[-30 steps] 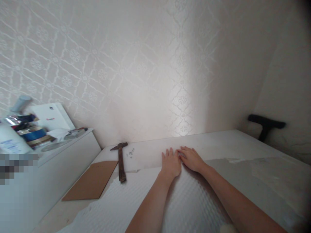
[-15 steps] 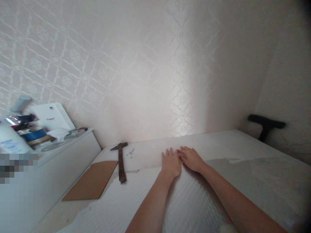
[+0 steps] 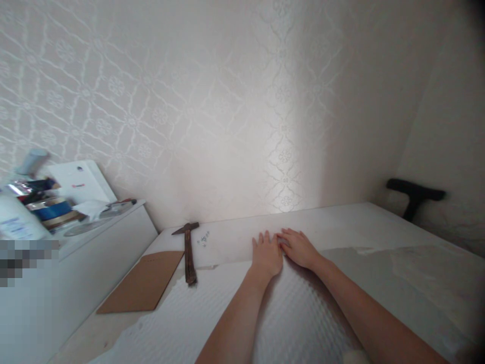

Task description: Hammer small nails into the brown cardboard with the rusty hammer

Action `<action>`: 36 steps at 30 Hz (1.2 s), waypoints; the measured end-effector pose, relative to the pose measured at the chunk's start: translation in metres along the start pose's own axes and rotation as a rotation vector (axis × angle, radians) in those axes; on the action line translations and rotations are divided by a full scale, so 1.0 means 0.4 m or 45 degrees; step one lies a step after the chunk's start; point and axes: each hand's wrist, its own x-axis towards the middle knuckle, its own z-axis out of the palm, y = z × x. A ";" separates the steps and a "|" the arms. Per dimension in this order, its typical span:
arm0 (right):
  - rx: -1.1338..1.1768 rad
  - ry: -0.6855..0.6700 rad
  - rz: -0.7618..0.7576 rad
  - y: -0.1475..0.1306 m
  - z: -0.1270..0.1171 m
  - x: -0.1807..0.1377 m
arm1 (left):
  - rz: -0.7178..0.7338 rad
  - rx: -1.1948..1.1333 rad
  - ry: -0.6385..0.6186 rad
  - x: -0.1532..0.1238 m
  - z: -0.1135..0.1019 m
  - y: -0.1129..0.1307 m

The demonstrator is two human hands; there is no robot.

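My left hand (image 3: pixel 267 253) rests palm down on the white tabletop (image 3: pixel 227 242), its fingers spread and pointing toward the wall. Close beside it lies my right hand (image 3: pixel 299 246), also flat, with fingers stretched out toward the left hand; the two touch or nearly touch at the fingertips. I see nothing held in either hand. Under my forearms is a white textured sheet (image 3: pixel 295 313). To the left lies a hammer (image 3: pixel 189 255) with a worn wooden handle. Several small shiny metal pieces (image 3: pixel 203 239), too small to name, are scattered beside its head.
A brown cardboard piece (image 3: pixel 144 283) lies left of the hammer. Further left, a white cabinet (image 3: pixel 106 253) carries a white box (image 3: pixel 81 182), a blue roll of tape (image 3: pixel 53 208) and a bottle (image 3: pixel 18 217). At the right stands a black T-shaped object (image 3: pixel 415 192). Patterned wallpaper (image 3: pixel 227 126) covers the wall behind.
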 end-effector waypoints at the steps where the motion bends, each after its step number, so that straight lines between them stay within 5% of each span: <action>1: 0.002 0.003 0.000 0.000 0.001 0.000 | -0.001 -0.001 -0.006 0.000 -0.002 0.001; 36: 0.001 -0.019 0.008 -0.001 0.000 0.002 | -0.005 -0.004 -0.014 -0.001 -0.004 0.001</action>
